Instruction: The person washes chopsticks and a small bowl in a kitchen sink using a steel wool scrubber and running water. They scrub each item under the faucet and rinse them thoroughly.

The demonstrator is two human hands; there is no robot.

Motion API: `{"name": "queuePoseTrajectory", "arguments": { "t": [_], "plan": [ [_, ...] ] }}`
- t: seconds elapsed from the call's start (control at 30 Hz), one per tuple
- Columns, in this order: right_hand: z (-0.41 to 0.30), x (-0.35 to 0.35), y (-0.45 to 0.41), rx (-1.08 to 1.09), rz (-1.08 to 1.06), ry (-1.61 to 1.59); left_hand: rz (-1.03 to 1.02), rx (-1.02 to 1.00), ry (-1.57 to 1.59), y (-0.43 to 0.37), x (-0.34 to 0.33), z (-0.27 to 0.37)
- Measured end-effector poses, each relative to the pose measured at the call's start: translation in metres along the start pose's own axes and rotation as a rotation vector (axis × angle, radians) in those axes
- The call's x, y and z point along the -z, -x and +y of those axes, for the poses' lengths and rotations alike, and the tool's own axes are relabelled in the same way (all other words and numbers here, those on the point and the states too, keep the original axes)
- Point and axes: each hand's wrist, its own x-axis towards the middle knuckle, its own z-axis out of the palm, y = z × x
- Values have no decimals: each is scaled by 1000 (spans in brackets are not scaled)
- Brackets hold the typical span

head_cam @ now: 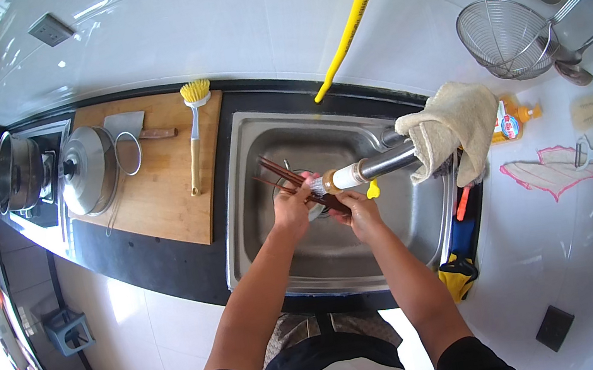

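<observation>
Brown chopsticks point(281, 171) in a bundle lie across both my hands, under the faucet spout point(348, 176) above the steel sink point(428, 233). My left hand point(293, 209) closes around the middle of the bundle, with the tips fanning out towards the upper left. The other ends are held by my right hand point(358, 211), just below the spout. Water seems to run from the spout onto the chopsticks. Part of a round, pale thing at the drain shows behind my hands and is mostly hidden. A beige cloth point(449, 130) hangs over the faucet.
Left of the sink, a wooden cutting board point(178, 216) holds a yellow-bristled brush point(194, 137), a cleaver point(158, 133) and a metal lid point(85, 170). A pot point(22, 178) stands on the stove. A wire strainer point(507, 38) hangs at right, near a soap bottle point(510, 120). A yellow hose point(356, 16) rises behind.
</observation>
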Motion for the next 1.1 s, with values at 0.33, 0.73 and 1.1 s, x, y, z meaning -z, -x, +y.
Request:
{"name": "queuePoseTrajectory", "arguments": {
  "t": [0.33, 0.73, 1.1],
  "plan": [
    [6, -34, -13, 67, 93, 359, 34, -17, -43, -9, 12, 12],
    [-9, -63, 6, 90, 65, 266, 175, -99, -441, -13, 18, -12],
    [25, -24, -4, 311, -8, 538, -99, -46, 37, -10, 0, -4]
  ]
}}
